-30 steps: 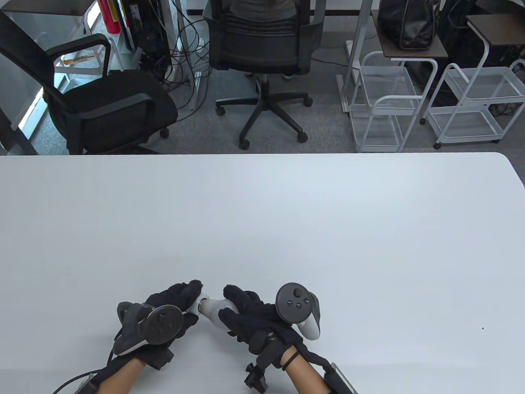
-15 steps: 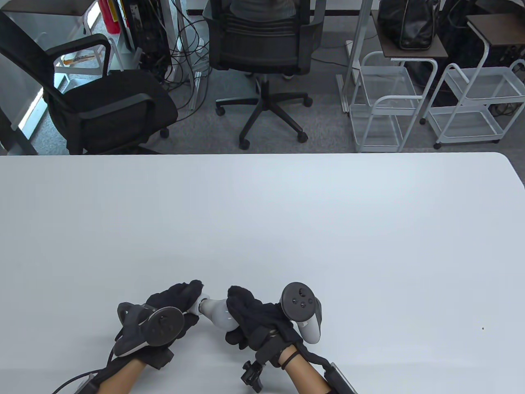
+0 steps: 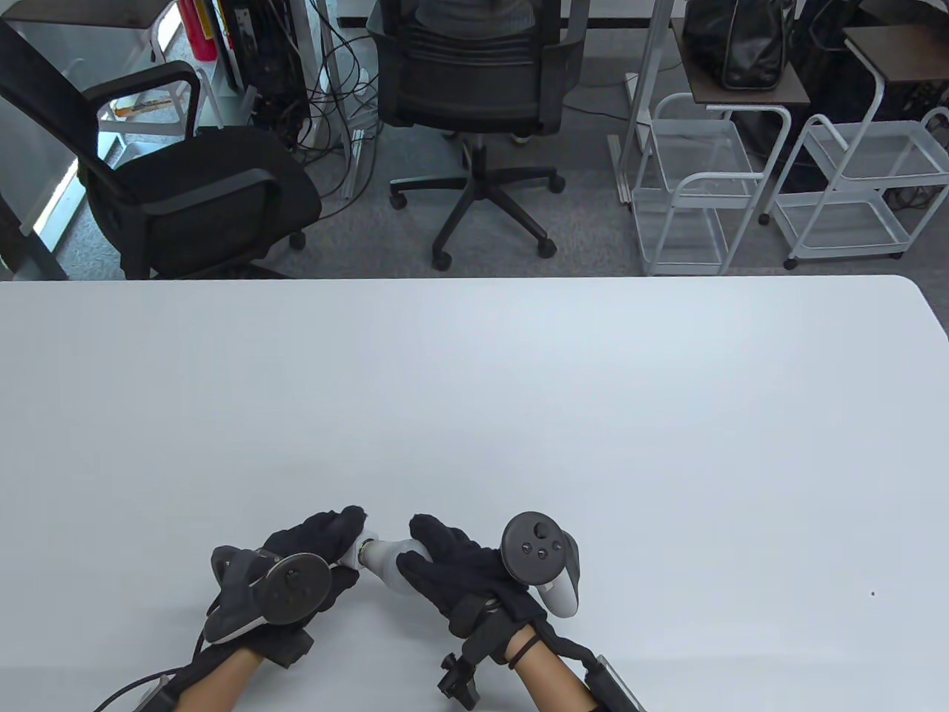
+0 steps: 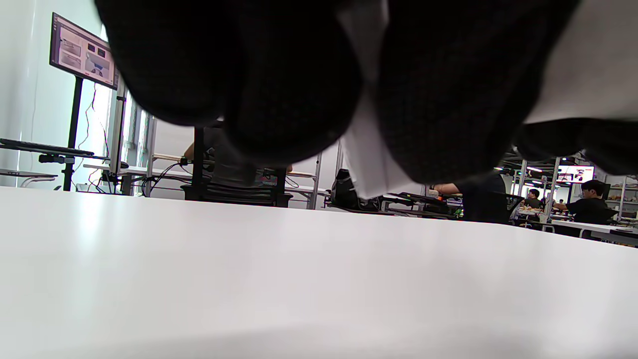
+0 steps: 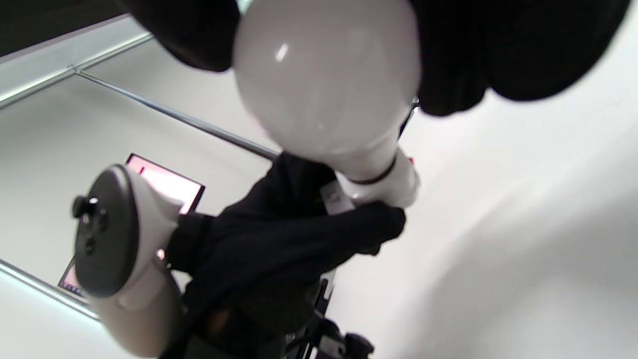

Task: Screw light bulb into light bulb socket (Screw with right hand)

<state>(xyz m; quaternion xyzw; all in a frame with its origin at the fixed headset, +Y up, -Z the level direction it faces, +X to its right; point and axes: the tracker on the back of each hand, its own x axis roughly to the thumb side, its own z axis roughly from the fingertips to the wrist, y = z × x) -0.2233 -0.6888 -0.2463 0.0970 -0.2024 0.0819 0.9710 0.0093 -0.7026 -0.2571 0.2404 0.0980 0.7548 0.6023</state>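
So the light bulb [image 3: 385, 561] is sitting right between my two hands, low over the near edge of the white table [image 3: 519, 408], lying roughly sideways with its neck pointing toward my left. In the right wrist view the frosted globe fills the space under my fingers and the neck runs into the white light bulb socket [image 5: 386, 182], a dark seam showing where they meet. I can't tell how deep the thread has gone.

My right hand [image 3: 452, 575] is curled around the fat end of the globe, fingers [image 5: 463, 55] wrapped on either side of it, so it's closed on the bulb, not loose. My left hand [image 3: 311, 549] grips the socket, fingers folded over it; in the left wrist view only a sliver of white shows between them.

I'd say I'm mid-screwing: thread engaged, turns left to do. Next move, as I see it, is to roll the globe with my right wrist, keep my left locked so the socket doesn't spin along, then re-grip. Keeping both on one axis matters, or it'll cross-thread.
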